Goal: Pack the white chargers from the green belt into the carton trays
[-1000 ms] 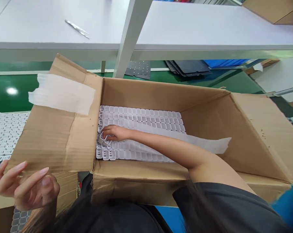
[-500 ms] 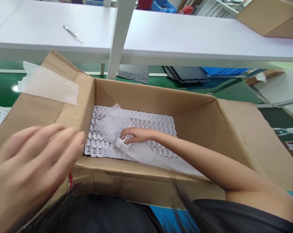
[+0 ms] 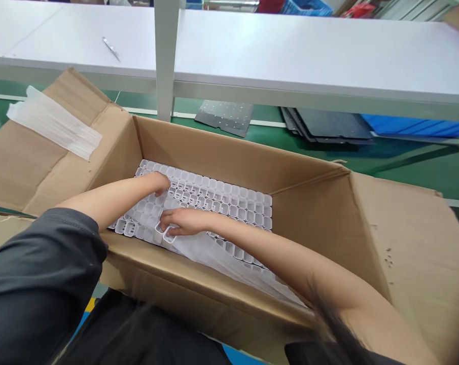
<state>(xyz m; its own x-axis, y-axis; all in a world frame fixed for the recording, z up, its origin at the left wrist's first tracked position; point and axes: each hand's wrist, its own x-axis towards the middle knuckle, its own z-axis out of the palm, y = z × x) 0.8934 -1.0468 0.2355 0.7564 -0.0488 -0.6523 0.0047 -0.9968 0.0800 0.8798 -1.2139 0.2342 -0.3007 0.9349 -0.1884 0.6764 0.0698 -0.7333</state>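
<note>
Rows of small white square plastic cases (image 3: pixel 210 190) line the floor of a large cardboard box (image 3: pixel 221 152). A thin translucent white sheet (image 3: pixel 149 208) lies spread over the left rows, and more of it trails toward the box's near right side. At the sheet's far edge, my left hand (image 3: pixel 160 182) reaches down with curled fingers that appear to pinch it; the fingertips are partly hidden. Just to its right and nearer me, my right hand (image 3: pixel 181 221) grips small white cases (image 3: pixel 170 234) from above, two of them visible, over the sheet.
A torn piece of white sheet (image 3: pixel 56 124) lies on the left flap. Behind the box stand a white shelf (image 3: pixel 290 56) with tweezers (image 3: pixel 111 48) and a grey post (image 3: pixel 165 61). Black panels (image 3: pixel 328 124) lie beneath the shelf. The box walls rise around both arms.
My left hand has come from outside the box's left side down into it, onto the sheet. The bunched sheet now lies flatter over the left rows. My right hand still holds the cases.
</note>
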